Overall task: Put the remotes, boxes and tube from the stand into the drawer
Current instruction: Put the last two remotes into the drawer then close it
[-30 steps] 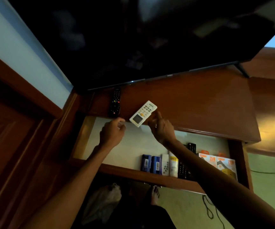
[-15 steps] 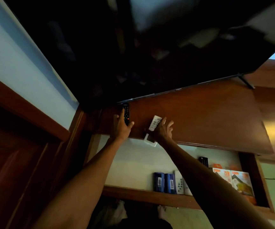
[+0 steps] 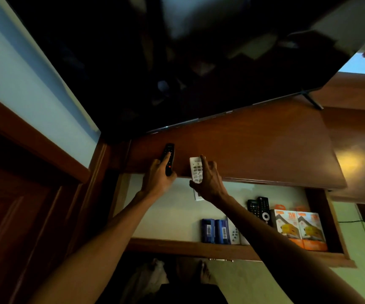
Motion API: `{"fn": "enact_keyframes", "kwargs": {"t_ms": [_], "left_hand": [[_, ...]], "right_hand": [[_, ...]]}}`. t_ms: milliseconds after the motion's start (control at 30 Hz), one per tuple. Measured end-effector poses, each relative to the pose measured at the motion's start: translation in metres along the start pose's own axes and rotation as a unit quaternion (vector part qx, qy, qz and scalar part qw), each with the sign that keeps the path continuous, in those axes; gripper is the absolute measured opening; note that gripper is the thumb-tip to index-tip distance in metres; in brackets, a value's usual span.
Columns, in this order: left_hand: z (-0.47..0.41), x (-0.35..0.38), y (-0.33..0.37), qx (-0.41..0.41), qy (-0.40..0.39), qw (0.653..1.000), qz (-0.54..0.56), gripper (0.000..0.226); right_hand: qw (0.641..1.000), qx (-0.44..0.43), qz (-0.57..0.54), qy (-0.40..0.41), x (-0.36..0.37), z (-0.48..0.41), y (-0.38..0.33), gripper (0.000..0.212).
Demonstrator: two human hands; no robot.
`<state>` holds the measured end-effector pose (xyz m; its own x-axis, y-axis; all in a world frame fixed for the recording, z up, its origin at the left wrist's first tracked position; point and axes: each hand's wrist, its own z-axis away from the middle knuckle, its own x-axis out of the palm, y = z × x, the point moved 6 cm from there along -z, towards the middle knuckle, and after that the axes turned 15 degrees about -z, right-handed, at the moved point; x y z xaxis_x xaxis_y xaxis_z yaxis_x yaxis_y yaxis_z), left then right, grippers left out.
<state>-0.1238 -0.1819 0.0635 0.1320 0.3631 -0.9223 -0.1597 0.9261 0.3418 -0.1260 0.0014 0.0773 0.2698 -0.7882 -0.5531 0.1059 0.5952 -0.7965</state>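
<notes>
Now both hands are up at the front edge of the stand, where a second ago they hovered lower, over the open drawer. The left hand has moved from a loose fist above the drawer to the black remote, which lies on the stand at about 11 o'clock from the drawer's middle; its fingers are laid along the remote and seem to be curling round it, though whether it is truly gripped or lifted cannot be told. The right hand holds the white remote, thumb beneath and fingers over its side, and has turned it from slanted to nearly upright, right at the stand's lip.

So the last two remotes appear to be in hand or nearly so. Already in the drawer, toward 4 o'clock, lie blue boxes, another white remote half hidden by the right forearm, two black remotes and orange boxes. The tube cannot be made out from here. Nothing else shows on the stand besides the TV. Judging by this, the task is close to done: both remotes need only come down into the bare left part of the drawer.
</notes>
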Motion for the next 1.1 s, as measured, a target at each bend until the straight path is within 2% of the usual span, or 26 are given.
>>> {"fn": "enact_keyframes", "kwargs": {"t_ms": [167, 367, 567, 767, 967, 1100], "left_hand": [[0.056, 0.011, 0.0, 0.059, -0.023, 0.997, 0.048, 0.076], [0.108, 0.052, -0.014, 0.051, -0.067, 0.996, 0.018, 0.074], [0.101, 0.093, -0.026, -0.02, -0.127, 0.991, -0.018, 0.08], [0.083, 0.124, -0.033, -0.07, -0.157, 0.984, -0.042, 0.085], [0.087, 0.142, -0.036, -0.076, -0.156, 0.984, -0.039, 0.082], [0.081, 0.139, -0.045, -0.049, -0.165, 0.985, -0.008, 0.077]], "right_hand": [[0.998, -0.027, 0.016, -0.063, 0.0, 0.036, 0.01, 0.101], [0.993, 0.008, 0.017, -0.119, 0.021, 0.068, 0.05, 0.099], [0.993, 0.065, 0.011, -0.101, 0.049, 0.069, 0.088, 0.1], [0.992, 0.082, 0.019, -0.092, 0.082, 0.052, 0.107, 0.101], [0.989, 0.088, 0.052, -0.102, 0.1, 0.043, 0.11, 0.1], [0.987, 0.112, 0.044, -0.111, 0.106, 0.04, 0.116, 0.098]]}}
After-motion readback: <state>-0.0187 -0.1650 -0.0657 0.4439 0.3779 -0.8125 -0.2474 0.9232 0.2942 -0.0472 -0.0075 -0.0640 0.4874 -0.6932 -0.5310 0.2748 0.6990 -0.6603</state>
